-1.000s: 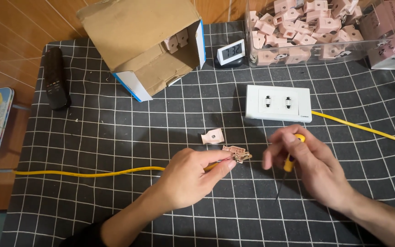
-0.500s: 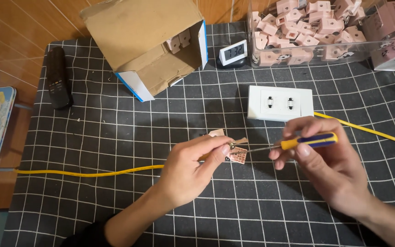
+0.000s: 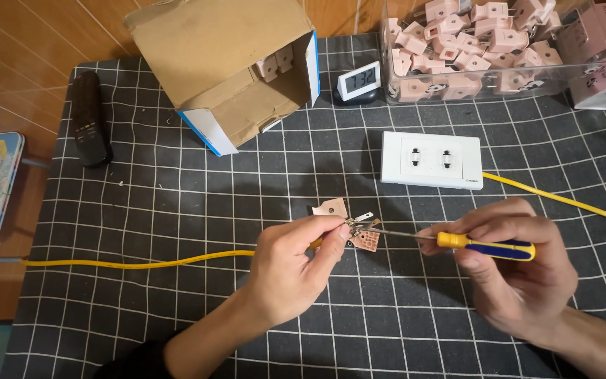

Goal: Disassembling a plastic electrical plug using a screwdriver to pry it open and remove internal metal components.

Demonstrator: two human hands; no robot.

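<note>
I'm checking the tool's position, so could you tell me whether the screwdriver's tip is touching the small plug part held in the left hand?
Touching: the head view shows the screwdriver shaft ending right against the small plug part.

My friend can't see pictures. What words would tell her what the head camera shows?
Two bare hands work over a black grid mat: the left hand pinches a small plug part at the end of a yellow cable, and the right hand points a yellow-and-blue screwdriver at it. Behind lie a white wall socket, an open cardboard box and a clear bin of pink plugs.
</note>
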